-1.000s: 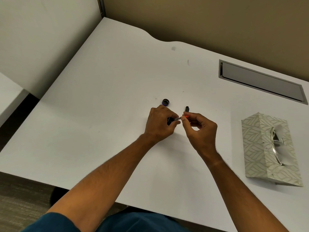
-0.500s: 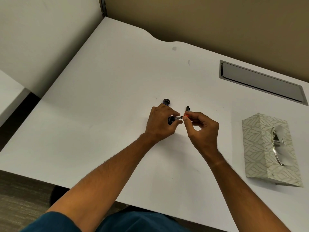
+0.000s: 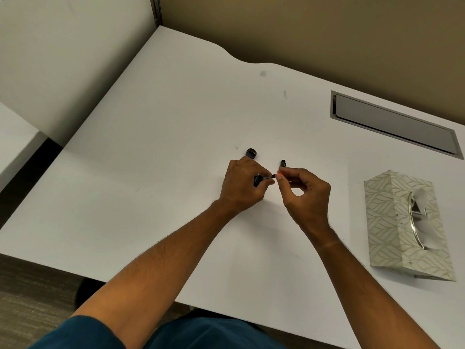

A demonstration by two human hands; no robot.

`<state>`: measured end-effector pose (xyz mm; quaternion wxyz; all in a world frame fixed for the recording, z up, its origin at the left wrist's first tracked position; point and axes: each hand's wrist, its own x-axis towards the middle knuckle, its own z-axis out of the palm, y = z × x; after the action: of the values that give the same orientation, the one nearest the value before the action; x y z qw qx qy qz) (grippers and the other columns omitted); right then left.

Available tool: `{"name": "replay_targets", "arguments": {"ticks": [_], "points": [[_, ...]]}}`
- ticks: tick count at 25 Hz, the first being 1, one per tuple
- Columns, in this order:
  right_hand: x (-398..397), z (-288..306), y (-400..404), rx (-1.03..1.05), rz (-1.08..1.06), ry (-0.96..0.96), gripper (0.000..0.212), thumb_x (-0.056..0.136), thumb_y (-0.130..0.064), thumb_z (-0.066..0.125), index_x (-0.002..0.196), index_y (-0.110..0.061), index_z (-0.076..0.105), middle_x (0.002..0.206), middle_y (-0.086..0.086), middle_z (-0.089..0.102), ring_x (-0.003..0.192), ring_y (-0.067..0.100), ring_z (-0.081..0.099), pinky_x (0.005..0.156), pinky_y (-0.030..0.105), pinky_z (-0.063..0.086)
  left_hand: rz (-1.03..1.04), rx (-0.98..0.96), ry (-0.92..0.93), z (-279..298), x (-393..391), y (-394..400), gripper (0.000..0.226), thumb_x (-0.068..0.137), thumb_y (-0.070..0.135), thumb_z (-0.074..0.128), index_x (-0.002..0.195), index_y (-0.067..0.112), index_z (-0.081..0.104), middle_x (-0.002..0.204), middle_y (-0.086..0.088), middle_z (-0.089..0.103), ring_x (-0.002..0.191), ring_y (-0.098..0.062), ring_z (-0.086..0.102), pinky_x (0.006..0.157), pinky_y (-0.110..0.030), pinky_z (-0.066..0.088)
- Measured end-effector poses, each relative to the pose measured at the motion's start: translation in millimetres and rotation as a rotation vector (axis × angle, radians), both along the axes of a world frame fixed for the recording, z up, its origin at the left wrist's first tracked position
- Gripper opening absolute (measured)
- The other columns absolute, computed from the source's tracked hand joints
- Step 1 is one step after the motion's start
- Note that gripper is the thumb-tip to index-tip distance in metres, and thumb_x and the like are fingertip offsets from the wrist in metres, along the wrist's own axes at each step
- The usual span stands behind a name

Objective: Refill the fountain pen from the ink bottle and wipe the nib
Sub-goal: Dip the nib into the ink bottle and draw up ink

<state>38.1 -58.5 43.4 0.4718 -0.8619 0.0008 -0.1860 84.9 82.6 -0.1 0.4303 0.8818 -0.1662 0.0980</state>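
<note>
My left hand is wrapped around a small dark ink bottle that stands on the white desk, mostly hidden by my fingers. My right hand pinches a thin pen part with an orange end, its dark tip pointing left into the bottle's mouth. The bottle's round dark cap lies on the desk just beyond my left hand. A short black pen piece lies beyond my right fingers.
A leaf-patterned tissue box sits at the right with a tissue showing in its slot. A grey cable tray cover is set into the desk at the back right. Partition walls border the desk at the back and left.
Both hands have stayed at the same spot. My right fingers have shifted slightly on the orange pen part, whose tip remains at the bottle.
</note>
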Motion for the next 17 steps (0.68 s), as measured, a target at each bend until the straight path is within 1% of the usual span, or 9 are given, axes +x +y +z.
{"name": "replay_targets", "arguments": {"ticks": [6, 9, 17], "points": [[1.4, -0.7, 0.1, -0.023, 0.000, -0.003, 0.016, 0.083, -0.007, 0.075, 0.099, -0.002, 0.075, 0.091, 0.003, 0.074, 0.083, 0.010, 0.069, 0.072, 0.010, 0.053, 0.010, 0.004, 0.004, -1.6, 1.0, -0.1, 0.018, 0.074, 0.025, 0.075, 0.085, 0.011, 0.075, 0.080, -0.005, 0.073, 0.084, -0.024, 0.063, 0.077, -0.033, 0.036], [1.9, -0.6, 1.0, -0.031, -0.010, 0.003, 0.015, 0.083, -0.009, 0.076, 0.097, -0.004, 0.075, 0.089, 0.004, 0.075, 0.078, 0.010, 0.069, 0.072, 0.011, 0.053, 0.013, -0.001, 0.019, -2.6, 1.8, -0.9, 0.017, 0.075, 0.025, 0.075, 0.084, 0.011, 0.075, 0.080, -0.005, 0.074, 0.084, -0.024, 0.062, 0.078, -0.034, 0.037], [2.0, 0.3, -0.1, -0.048, -0.008, 0.036, 0.015, 0.083, -0.012, 0.076, 0.096, -0.005, 0.074, 0.085, -0.002, 0.072, 0.080, 0.004, 0.067, 0.071, 0.006, 0.050, 0.023, -0.009, 0.032, -3.4, 0.9, -0.5, 0.017, 0.074, 0.024, 0.077, 0.084, 0.011, 0.075, 0.079, -0.004, 0.074, 0.083, -0.024, 0.062, 0.079, -0.032, 0.034]]}}
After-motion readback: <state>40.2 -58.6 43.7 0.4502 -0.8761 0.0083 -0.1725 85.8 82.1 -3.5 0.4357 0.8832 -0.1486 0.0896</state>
